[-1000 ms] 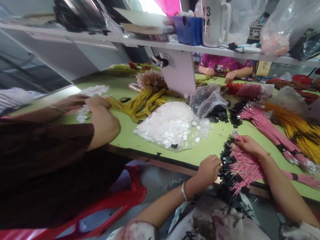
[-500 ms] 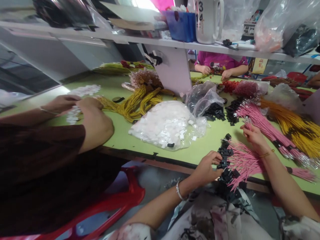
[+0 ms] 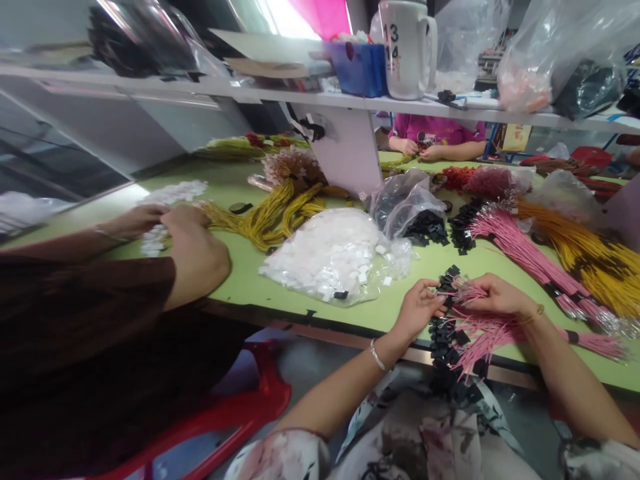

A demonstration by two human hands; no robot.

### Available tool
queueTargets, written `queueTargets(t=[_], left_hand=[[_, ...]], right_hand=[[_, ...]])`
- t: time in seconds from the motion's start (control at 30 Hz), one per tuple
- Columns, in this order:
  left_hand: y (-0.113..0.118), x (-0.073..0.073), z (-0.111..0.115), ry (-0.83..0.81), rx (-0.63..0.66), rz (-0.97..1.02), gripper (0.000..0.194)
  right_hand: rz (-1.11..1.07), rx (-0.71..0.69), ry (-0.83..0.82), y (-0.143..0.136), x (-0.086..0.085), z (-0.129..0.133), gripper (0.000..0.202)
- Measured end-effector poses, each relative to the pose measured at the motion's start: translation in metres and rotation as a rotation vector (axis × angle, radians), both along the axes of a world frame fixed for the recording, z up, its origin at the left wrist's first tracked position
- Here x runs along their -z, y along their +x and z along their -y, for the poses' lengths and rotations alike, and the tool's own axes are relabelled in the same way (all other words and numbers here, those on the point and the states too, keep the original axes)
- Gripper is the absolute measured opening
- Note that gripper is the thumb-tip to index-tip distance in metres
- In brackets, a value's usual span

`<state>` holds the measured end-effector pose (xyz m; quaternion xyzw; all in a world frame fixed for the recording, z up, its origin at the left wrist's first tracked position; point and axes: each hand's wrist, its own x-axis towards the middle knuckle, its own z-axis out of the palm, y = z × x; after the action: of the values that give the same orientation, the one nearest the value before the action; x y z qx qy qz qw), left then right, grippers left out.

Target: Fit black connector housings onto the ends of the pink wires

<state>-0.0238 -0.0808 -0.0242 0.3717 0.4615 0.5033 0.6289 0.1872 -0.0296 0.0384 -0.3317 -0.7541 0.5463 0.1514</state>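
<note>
My left hand (image 3: 419,308), with a silver bangle at the wrist, is closed at the fingertips beside the black connectors (image 3: 443,337); whatever it pinches is too small to make out. Just to its right, my right hand (image 3: 503,297) is wrapped round a small bunch of pink wires (image 3: 467,292), their ends pointing toward my left fingers. Below both hands, more pink wires (image 3: 487,340) with black connectors on their ends lie fanned at the table's front edge, some connectors hanging over it.
A bag of white connectors (image 3: 327,257) lies left of my hands, black pieces (image 3: 427,228) behind. Pink bundles (image 3: 540,257) and yellow bundles (image 3: 595,260) lie right. A co-worker's arms (image 3: 197,260) are at left, a shelf (image 3: 300,99) above, another person (image 3: 437,137) across.
My right hand has moved left and down toward my left hand, bringing the pink wires to the black connectors. My left hand has risen slightly. The view has shifted a little.
</note>
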Motion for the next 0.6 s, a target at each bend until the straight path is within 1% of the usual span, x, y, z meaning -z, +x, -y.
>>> queueTargets(t=[0.03,0.07,0.1,0.17,0.23,0.33,0.43,0.5,0.6], left_hand=[[0.001,-0.001,-0.002,-0.009,-0.024,0.018,0.052],[0.003,-0.002,-0.003,-0.013,-0.045,0.029,0.052],[0.004,-0.003,-0.004,-0.016,-0.064,0.036,0.051],[0.007,-0.005,-0.005,-0.015,-0.098,0.052,0.049],[0.009,-0.008,-0.005,-0.007,-0.113,0.069,0.047],[0.008,-0.011,-0.006,0.017,-0.077,0.092,0.042],[0.004,-0.015,-0.009,0.057,-0.003,0.082,0.038],[0.003,-0.018,-0.013,0.121,0.058,0.048,0.033],[0.007,-0.021,-0.022,0.225,0.079,-0.023,0.023]], right_hand=[[0.032,-0.054,0.018,-0.005,0.001,0.002,0.031],[0.049,-0.079,0.053,-0.009,0.002,0.003,0.027],[0.056,-0.076,0.099,-0.012,0.004,0.004,0.024],[0.050,-0.045,0.155,-0.015,0.010,0.003,0.025],[0.020,-0.021,0.117,-0.013,0.014,0.000,0.027],[-0.063,0.003,0.010,-0.007,0.018,-0.005,0.030],[-0.124,0.098,0.022,-0.005,0.022,-0.010,0.033],[-0.143,0.145,0.031,-0.006,0.024,-0.011,0.032],[-0.176,0.126,-0.061,-0.007,0.027,-0.012,0.033]])
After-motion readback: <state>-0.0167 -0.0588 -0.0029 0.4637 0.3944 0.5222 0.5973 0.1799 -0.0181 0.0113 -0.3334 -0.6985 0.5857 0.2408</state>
